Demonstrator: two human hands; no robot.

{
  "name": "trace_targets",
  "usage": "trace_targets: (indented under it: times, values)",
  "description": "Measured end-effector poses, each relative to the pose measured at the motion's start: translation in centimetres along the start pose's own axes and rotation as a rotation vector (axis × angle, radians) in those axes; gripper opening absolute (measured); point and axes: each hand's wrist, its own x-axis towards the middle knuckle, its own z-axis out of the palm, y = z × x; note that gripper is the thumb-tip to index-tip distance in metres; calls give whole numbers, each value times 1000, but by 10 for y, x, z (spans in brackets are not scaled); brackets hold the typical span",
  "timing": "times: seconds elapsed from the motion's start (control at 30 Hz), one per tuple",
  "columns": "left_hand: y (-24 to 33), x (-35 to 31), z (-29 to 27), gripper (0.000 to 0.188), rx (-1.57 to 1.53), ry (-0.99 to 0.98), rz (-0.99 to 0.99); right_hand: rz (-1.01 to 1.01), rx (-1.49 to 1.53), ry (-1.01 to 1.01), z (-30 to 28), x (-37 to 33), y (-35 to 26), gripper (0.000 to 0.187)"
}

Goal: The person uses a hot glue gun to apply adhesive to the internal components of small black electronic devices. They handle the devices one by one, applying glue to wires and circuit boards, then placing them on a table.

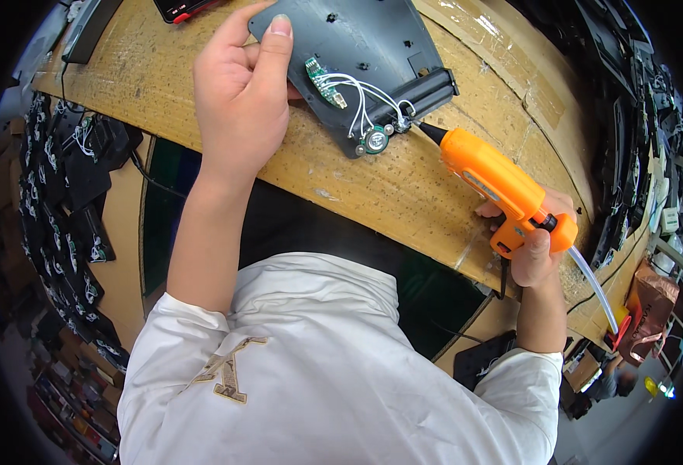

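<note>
My left hand (244,85) grips a black plastic panel (372,43) by its left edge, thumb on top, tilted over the table. Fixed to the panel are a small green circuit board (324,84), thin white wires (364,87) and a round metal-and-green part (375,140) at the lower corner. My right hand (536,252) is wrapped round the handle of an orange hot glue gun (496,174). Its black nozzle points left, with the tip at the panel's corner beside the wire ends. A clear glue stick (595,291) sticks out of the gun's back.
The worn wooden table (333,182) runs beneath, with a cardboard sheet (527,70) at its far right. Many black panels with wires (66,225) are stacked at left; more dark parts (636,116) line the right. A black-and-red device (182,9) lies at the top.
</note>
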Motion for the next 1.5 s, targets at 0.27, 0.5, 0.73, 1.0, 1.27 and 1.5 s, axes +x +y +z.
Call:
trace_targets:
  times: [0.27, 0.5, 0.73, 1.0, 1.27, 1.5]
  values:
    - [4, -1, 6, 25, 53, 42, -1, -66, -58, -129, -11, 3, 7, 68]
    - [5, -1, 11, 24, 64, 84, 13, -123, -47, -130, -4, 6, -1, 64]
    - [4, -1, 9, 24, 86, 81, 17, -134, -14, -83, -6, 4, 4, 62]
    - [4, -1, 9, 25, 99, 94, 13, -131, -75, -118, -4, 6, 0, 61]
    - [6, -2, 11, 27, 74, 84, 14, -67, 12, 17, 1, 1, 4, 60]
    - [8, -2, 12, 26, 86, 70, -15, -82, -280, -57, -9, 4, -8, 42]
